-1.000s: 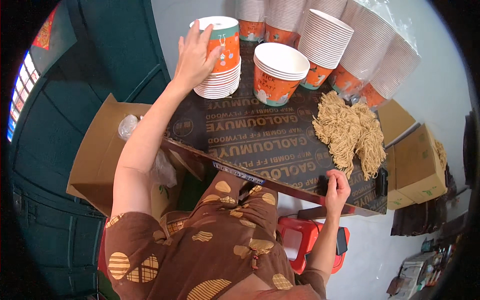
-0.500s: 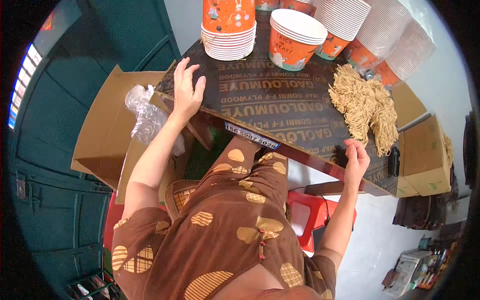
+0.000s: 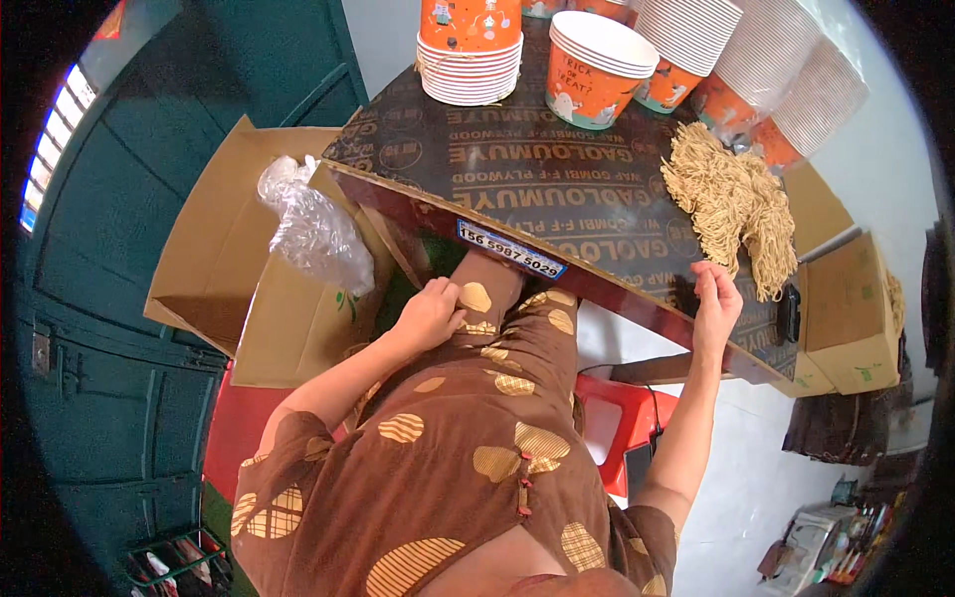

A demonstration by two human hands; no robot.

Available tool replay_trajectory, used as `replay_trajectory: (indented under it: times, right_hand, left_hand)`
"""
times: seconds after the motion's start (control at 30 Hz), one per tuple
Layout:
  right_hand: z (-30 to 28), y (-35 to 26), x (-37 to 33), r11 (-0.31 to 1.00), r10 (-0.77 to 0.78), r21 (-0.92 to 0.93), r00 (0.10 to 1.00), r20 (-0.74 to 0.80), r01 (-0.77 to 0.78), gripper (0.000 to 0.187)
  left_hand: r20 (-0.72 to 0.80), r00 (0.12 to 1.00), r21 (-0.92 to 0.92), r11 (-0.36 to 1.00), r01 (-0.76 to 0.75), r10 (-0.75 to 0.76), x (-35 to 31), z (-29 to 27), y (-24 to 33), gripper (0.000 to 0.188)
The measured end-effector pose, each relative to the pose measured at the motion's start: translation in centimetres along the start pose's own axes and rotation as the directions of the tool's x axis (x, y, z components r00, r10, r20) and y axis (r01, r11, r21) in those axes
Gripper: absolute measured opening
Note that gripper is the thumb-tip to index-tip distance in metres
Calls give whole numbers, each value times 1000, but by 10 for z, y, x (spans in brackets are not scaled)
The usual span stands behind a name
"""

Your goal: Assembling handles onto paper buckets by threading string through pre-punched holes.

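My left hand (image 3: 430, 314) hovers over or rests on my thigh below the table edge, fingers loosely bent and thumb apart; nothing shows in it. By the table's right front edge is my right hand (image 3: 718, 298), its fingers curled together beside a bundle of tan cords (image 3: 731, 189). I see nothing between those fingers. The dark printed plywood table (image 3: 537, 169) bears a stack of orange paper buckets (image 3: 470, 70) with white rims, seemingly tied with cord. A shorter bucket stack (image 3: 597, 85) stands to its right, beside a taller bucket stack (image 3: 686, 40).
Plastic-wrapped buckets (image 3: 771, 60) stand at the back right. An opened cardboard box (image 3: 219, 229) with a clear plastic bag (image 3: 316, 234) is left of the table. Another cardboard box (image 3: 851, 318) sits right, near a small black object (image 3: 788, 313). A red stool (image 3: 637, 408) stands below.
My left hand has come off the table's left corner, down and toward my lap, its fingers more bent. My right hand stays by the right edge. The view has shifted slightly.
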State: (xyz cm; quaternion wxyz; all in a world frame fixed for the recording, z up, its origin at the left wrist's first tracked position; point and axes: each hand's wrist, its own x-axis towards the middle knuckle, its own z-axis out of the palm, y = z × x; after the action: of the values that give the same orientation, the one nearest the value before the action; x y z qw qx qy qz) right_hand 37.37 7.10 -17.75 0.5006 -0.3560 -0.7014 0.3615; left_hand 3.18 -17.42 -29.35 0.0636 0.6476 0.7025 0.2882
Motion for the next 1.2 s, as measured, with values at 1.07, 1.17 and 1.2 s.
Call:
replay_trajectory:
  times: [1.07,1.17,1.2]
  right_hand:
    - [-3,10,-2,990,-46,-131,999,14,47,13]
    - [4,3,-1,989,-44,-144,999,19,46,13]
    - [6,3,0,988,-44,-144,999,23,47,13]
  left_hand:
    - [787,595,-167,872,460,-163,-9,-46,-7,33]
    - [791,605,-277,830,483,-88,-5,-12,-16,32]
    - [735,678,-369,831,416,-13,-7,10,-23,31]
